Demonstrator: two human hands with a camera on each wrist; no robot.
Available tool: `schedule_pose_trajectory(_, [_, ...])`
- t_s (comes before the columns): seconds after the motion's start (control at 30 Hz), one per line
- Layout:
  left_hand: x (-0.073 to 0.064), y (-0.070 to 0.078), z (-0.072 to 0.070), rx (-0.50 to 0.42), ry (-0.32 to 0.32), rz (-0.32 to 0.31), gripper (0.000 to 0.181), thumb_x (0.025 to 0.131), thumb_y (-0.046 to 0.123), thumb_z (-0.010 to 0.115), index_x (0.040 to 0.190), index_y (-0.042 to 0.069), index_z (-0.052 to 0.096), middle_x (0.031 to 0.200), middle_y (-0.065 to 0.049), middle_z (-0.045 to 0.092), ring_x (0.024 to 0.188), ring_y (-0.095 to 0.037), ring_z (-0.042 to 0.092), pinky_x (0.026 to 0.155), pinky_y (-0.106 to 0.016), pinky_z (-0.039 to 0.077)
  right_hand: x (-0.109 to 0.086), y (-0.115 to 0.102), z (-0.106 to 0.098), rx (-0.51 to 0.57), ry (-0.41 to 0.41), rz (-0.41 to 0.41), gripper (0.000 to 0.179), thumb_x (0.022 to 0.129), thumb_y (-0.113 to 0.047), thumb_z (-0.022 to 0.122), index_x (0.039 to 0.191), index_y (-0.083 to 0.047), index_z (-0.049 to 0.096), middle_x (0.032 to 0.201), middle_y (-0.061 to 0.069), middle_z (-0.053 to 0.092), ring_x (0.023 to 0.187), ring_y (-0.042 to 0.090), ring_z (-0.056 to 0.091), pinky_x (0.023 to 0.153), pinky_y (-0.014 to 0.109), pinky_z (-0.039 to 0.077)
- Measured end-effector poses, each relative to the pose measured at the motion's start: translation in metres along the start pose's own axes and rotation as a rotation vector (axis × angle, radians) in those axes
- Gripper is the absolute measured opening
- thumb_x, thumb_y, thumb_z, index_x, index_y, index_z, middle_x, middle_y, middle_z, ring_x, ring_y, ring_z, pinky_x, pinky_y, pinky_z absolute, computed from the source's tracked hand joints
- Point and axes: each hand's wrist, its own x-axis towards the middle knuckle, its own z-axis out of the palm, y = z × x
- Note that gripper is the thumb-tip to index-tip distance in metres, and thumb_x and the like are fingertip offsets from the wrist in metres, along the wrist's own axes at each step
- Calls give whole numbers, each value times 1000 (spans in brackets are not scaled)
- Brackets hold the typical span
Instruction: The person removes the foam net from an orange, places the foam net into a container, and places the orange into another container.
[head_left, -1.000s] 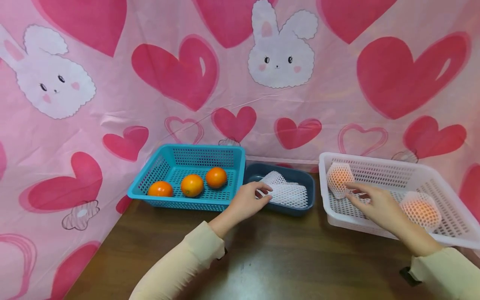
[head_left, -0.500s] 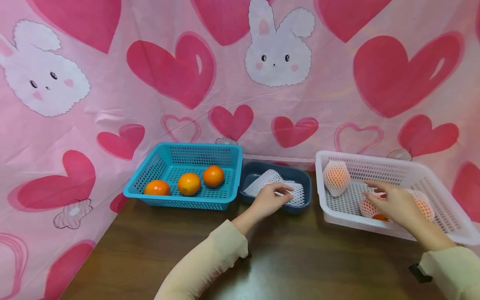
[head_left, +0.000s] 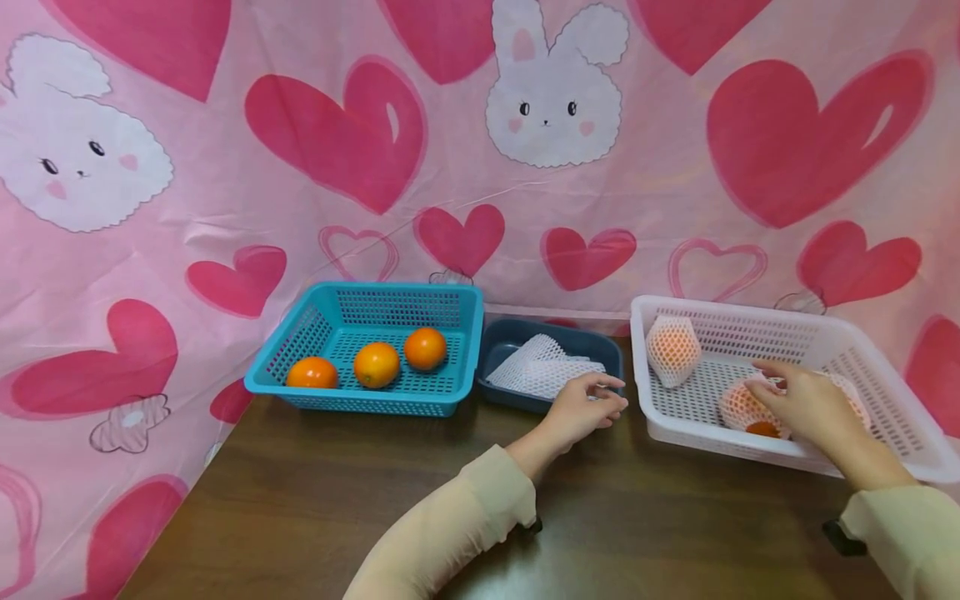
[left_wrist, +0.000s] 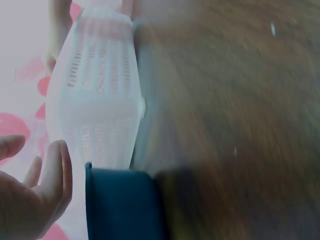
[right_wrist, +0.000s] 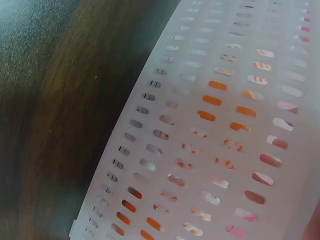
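Observation:
My left hand (head_left: 588,404) hovers at the front right corner of a dark blue tray (head_left: 613,367). Its fingers are loosely bent and hold nothing. White foam net sleeves (head_left: 543,367) lie in that tray. Over the front of a white basket (head_left: 712,446), my right hand (head_left: 813,408) hangs with thumb and fingers apart. Just left of it is a net-wrapped orange (head_left: 738,404) with bare peel showing at its lower side. Another wrapped orange (head_left: 851,396) is partly hidden behind the hand. A third wrapped orange (head_left: 673,350) stands in the basket's back left corner.
A turquoise basket (head_left: 375,404) on the left holds three bare oranges (head_left: 377,365). All containers stand on a brown wooden table (head_left: 600,517). Behind them hangs a pink cloth (head_left: 450,175) with hearts and rabbits.
My left hand has moved right across the dark tray, uncovering the sleeves. My right hand has moved right, away from the corner orange; the wrapped orange beside it has come into sight.

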Motion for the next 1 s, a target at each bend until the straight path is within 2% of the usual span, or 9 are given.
schedule_pose_trajectory(0.13, [2,-2,12,-101,3,-48,31,96,6,70,126,0,65,92,-3,70,92,-31,73,81,-37,60,2,4,-1,-11,-31,24,60,98,-36,68,132,12,54,106,38,64,89,50,61,80,73,46])
schedule_pose_trajectory(0.2, [3,-3,17,-152,12,-68,31,96,5,70,126,1,65,92,-4,72,86,-26,72,80,-36,60,3,5,-2,-22,-46,37,63,98,-37,67,133,13,53,108,39,63,89,51,61,82,74,45])
schedule_pose_trajectory(0.3, [4,-5,24,-219,18,-82,30,96,4,69,126,3,65,92,-4,71,77,-18,70,78,-33,61,5,6,-3,-29,-117,79,75,99,-46,65,136,16,46,118,44,56,97,56,58,85,75,43])
schedule_pose_trajectory(0.37, [5,-7,29,-260,29,-91,30,95,2,69,125,5,65,91,-4,70,75,-15,68,78,-33,61,6,7,-2,-34,-158,104,83,98,-51,62,138,19,42,126,48,47,108,62,51,88,77,41])
schedule_pose_trajectory(0.47, [5,-9,36,-301,54,-105,30,95,-2,68,124,6,64,90,-4,69,75,-16,68,77,-33,61,5,6,0,-36,-205,126,89,99,-55,59,138,22,37,130,52,37,116,66,41,93,78,37])
schedule_pose_trajectory(0.73, [6,-5,48,-421,154,-168,30,94,-8,65,121,6,62,94,-10,68,85,-24,70,83,-39,60,9,0,5,-65,-256,102,95,100,-58,55,138,27,36,128,55,36,116,68,42,93,77,38])
schedule_pose_trajectory(0.87, [8,-4,50,-451,171,-181,32,93,-10,66,121,6,62,95,-11,68,89,-26,71,84,-39,60,11,-3,6,-73,-242,45,90,101,-53,58,136,28,39,130,54,40,120,68,40,95,76,37])
schedule_pose_trajectory(1.0, [9,-4,50,-473,174,-185,33,92,-11,66,120,6,62,96,-12,67,90,-27,71,84,-39,59,13,-3,7,-80,-253,41,90,101,-53,58,134,29,40,129,53,42,119,68,42,95,75,38])
